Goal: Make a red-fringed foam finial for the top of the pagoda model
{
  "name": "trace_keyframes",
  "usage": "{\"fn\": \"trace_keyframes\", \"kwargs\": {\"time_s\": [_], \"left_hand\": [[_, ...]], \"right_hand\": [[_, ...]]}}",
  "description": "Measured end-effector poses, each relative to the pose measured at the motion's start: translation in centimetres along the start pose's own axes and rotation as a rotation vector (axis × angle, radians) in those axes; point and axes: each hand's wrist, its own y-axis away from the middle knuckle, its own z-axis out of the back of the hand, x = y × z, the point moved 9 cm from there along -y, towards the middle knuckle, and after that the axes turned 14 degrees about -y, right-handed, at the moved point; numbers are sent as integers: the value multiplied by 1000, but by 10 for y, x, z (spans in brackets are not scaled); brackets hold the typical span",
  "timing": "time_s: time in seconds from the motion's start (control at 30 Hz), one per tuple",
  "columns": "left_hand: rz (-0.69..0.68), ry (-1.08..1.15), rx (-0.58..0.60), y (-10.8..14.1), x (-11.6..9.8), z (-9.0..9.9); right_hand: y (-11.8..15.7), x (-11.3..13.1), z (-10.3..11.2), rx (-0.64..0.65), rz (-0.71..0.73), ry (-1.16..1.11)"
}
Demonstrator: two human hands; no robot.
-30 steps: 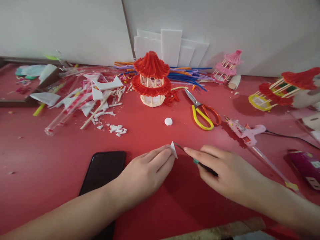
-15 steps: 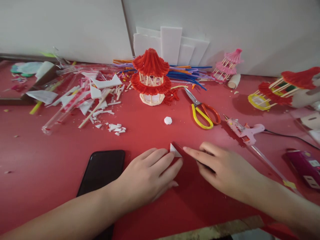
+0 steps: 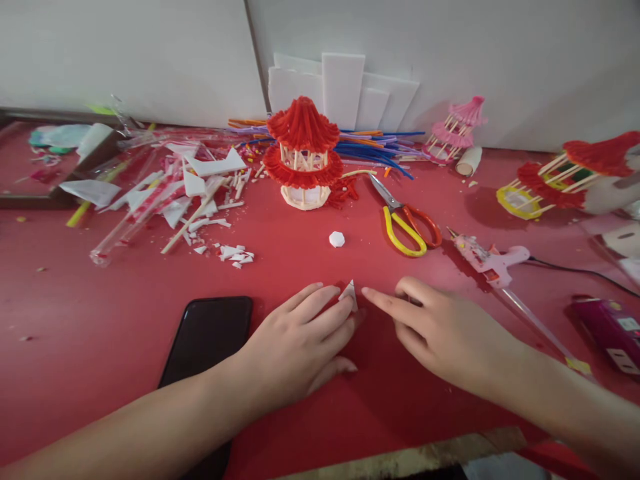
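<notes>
The left hand [image 3: 300,340] held a small white triangle [image 3: 351,292] on the red table [image 3: 295,263] with its fingertips. The right hand [image 3: 433,323] pointed a finger just beside it, its grip impossible to tell.

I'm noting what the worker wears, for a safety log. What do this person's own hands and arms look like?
Both the left hand and the right hand are ungloved. The left forearm and right forearm are bare to the picture's edges, with no sleeve in view. No ring, watch or bracelet shows.
</notes>
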Motion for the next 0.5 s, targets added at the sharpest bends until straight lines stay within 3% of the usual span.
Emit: {"fn": "trace_keyframes", "kwargs": {"time_s": [0.23, 0.5], "left_hand": [[46, 59, -129, 0, 4, 14], [31, 41, -36, -2, 3, 4]], "right_hand": [[15, -1, 7, 3, 5, -70], [6, 13, -6, -5, 29, 62]]}}
